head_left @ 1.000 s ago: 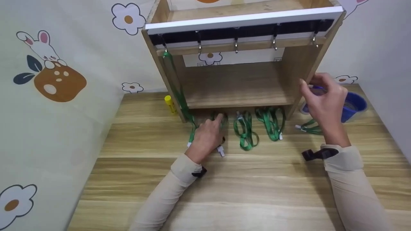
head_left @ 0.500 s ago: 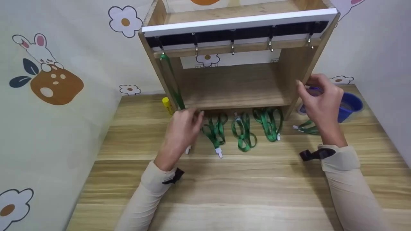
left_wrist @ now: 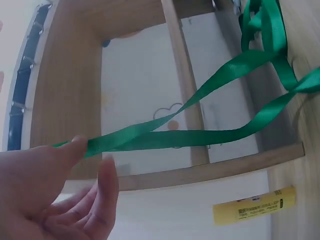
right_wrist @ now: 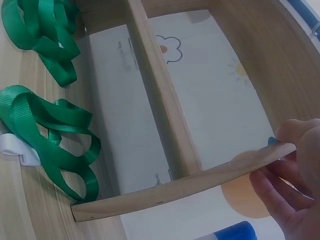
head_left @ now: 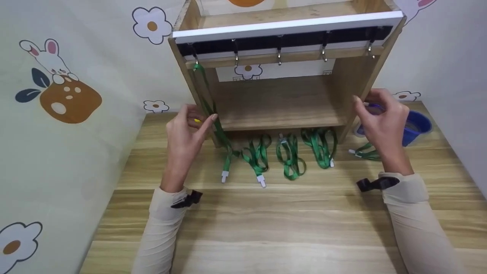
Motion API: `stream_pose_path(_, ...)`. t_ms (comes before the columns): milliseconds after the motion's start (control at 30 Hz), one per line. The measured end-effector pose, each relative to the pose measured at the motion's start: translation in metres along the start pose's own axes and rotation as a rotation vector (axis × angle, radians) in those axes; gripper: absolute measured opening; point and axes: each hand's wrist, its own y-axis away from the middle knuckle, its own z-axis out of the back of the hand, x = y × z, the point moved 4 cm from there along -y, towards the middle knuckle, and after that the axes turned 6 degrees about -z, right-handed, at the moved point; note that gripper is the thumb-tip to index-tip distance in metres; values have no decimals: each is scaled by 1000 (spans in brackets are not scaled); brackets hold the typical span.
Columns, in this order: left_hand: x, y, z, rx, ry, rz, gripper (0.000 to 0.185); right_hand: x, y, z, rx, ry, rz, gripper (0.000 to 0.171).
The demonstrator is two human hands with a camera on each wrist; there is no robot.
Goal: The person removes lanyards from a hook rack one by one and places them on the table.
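A green lanyard (head_left: 214, 114) hangs from the leftmost hook of a wooden shelf (head_left: 281, 102), its white clip (head_left: 225, 176) low by the table. My left hand (head_left: 186, 137) is at the shelf's left side panel, thumb in front of the lanyard strap (left_wrist: 195, 137). In the left wrist view its thumb and forefinger stand apart, with no grip visible. My right hand (head_left: 386, 121) holds the front edge of the right side panel (right_wrist: 185, 187) between thumb and fingers. Along the shelf's foot lie folded green lanyards (head_left: 257, 156), another in the middle (head_left: 291, 158) and one further right (head_left: 321, 148).
Several metal hooks (head_left: 279, 57) line the dark strip below the shelf's white rail. A blue cup (head_left: 418, 123) stands right of the shelf, with one more lanyard (head_left: 367, 152) before it. A yellow tube (left_wrist: 255, 206) stands by the left panel.
My left hand has moved left from the folded lanyards, past the hanging lanyard, to the shelf's left side. The right hand keeps its hold on the right panel.
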Motion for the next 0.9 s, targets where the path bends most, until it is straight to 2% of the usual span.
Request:
stream_pose_path(133, 4, -1, -7, 85, 59, 5, 43, -1, 0, 1, 1, 3, -3, 31)
stream_pose_path(267, 14, -2, -14, 162, 172, 5, 41, -2, 0, 1, -3, -2, 5, 31)
stream_pose_path(500, 44, -4, -25, 263, 568, 80, 40, -3, 0, 0, -4, -11, 21, 30)
stream_pose_path(600, 51, -4, -27, 298, 657, 111, 32, -4, -1, 1, -2, -12, 8, 30)
stream_pose_path(700, 52, -5, -28, 299, 705, 129, 25, -5, -1, 1, 0, -12, 3, 30)
stream_pose_path(767, 49, -6, -27, 272, 719, 118, 21, -4, -1, 1, 4, -8, 2, 30)
stream_pose_path(833, 44, -7, -24, 203, 687, 63, 17, -3, -1, 0, 9, -7, 0, 31)
stream_pose_path(900, 37, -9, -17, 103, 618, -27, 14, -3, -1, 0, 15, -8, -2, 31)
